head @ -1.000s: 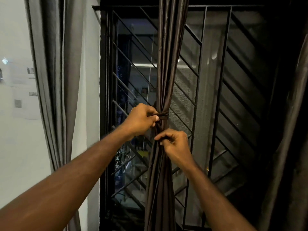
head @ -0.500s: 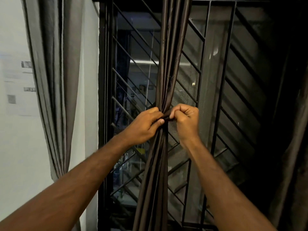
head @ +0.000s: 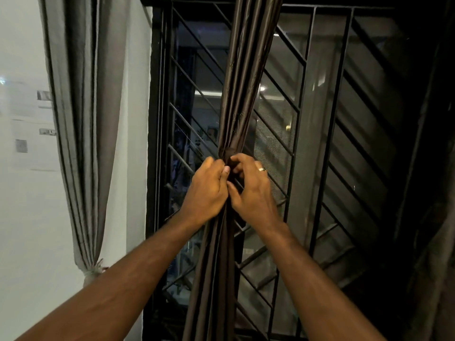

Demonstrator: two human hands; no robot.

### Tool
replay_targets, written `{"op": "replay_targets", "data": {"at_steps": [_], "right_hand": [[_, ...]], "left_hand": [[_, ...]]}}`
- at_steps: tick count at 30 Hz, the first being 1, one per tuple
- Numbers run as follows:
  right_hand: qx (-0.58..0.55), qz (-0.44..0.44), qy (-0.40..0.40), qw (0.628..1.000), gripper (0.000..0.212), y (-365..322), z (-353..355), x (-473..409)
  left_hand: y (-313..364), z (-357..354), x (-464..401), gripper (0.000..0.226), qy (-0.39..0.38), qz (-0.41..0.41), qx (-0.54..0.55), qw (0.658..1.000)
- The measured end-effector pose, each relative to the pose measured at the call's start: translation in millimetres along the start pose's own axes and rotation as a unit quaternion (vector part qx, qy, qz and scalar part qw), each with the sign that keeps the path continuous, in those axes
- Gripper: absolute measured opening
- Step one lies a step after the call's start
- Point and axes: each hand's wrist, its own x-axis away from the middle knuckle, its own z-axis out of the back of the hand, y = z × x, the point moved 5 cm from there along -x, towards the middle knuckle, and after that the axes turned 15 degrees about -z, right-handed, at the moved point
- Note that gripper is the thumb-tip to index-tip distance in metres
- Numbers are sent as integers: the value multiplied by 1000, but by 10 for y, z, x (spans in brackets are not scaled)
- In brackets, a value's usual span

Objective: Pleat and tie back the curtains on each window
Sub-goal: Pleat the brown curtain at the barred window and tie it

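Brown curtain (head: 242,77), satin-looking, hangs bunched into narrow pleats down the middle of the frame, in front of the window. We see it cinched at a knot (head: 228,153) of the same dark fabric about halfway down; below that the pleats fan out slightly toward the floor.

Left hand (head: 206,190) sits on the left side of the bunch just under the knot, fingers curled in and gripping the curtain, thumb tip against the fabric. Right hand (head: 251,190) is on the other side, touching the left at the thumbs; its fingers curl over the knot area and pinch the fabric there. A ring (head: 261,169) shows on one right finger. Both forearms come up from the bottom edge and meet at the curtain.

Behind the curtain we note a black grille (head: 327,134) with vertical and diagonal bars, mesh behind part of it, and a lit strip and blurry shapes beyond the glass, too dark to read.

Left of the window is a grey curtain (head: 83,119), pleated and tied low with a pale tie (head: 94,269). It hangs against a white wall (head: 27,217) with blurred papers (head: 27,129) stuck on it. Another dark drape (head: 438,242) runs down the far right edge, mostly in shadow.
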Motion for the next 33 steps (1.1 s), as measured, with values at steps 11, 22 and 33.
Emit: {"op": "replay_targets", "data": {"at_steps": [11,22,33], "right_hand": [[124,-15,48,991,5,29,-95,63],[124,-109,-135,977,18,190,53,-98],[-87,-204,74,972,33,337,429,-5]], "left_hand": [[116,85,13,30,-150,-94,-199,964],[161,-55,-30,22,-161,-118,-10,980],[54,-81,-173,21,-138,-94,39,985]]}}
